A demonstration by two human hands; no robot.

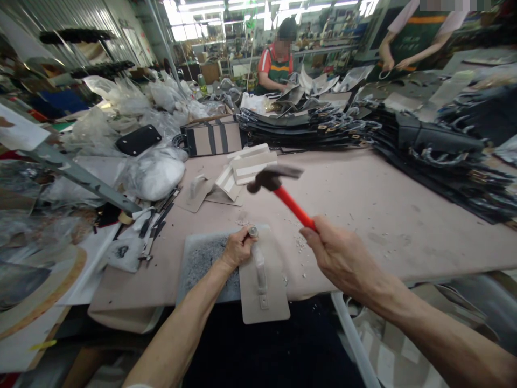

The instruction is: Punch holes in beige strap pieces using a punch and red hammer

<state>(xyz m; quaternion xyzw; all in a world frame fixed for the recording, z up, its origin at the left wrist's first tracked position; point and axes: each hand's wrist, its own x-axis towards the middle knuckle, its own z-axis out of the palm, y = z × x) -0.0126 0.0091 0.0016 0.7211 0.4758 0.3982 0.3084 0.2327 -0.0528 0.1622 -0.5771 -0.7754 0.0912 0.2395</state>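
Observation:
In the head view, my right hand (341, 253) grips a claw hammer by its red handle (294, 206), raised above the table with the dark head to the left. My left hand (237, 249) pinches a short metal punch (253, 231), its round top facing up; its lower end is hidden. The punch stands at the far end of a beige panel (277, 299) fitted with a plastic-wrapped carry handle (261, 272). Beneath the panel lies a worn grey pad (193, 258), and the panel's near end overhangs the table edge.
Beyond my hands lie a similar panel with handle (197, 194) and several beige pieces (256, 166). Stacks of black bag parts (291, 132) line the back. Plastic bags (155, 172) crowd the left. Small bits litter the table (343, 199). Two co-workers (277, 64) are across.

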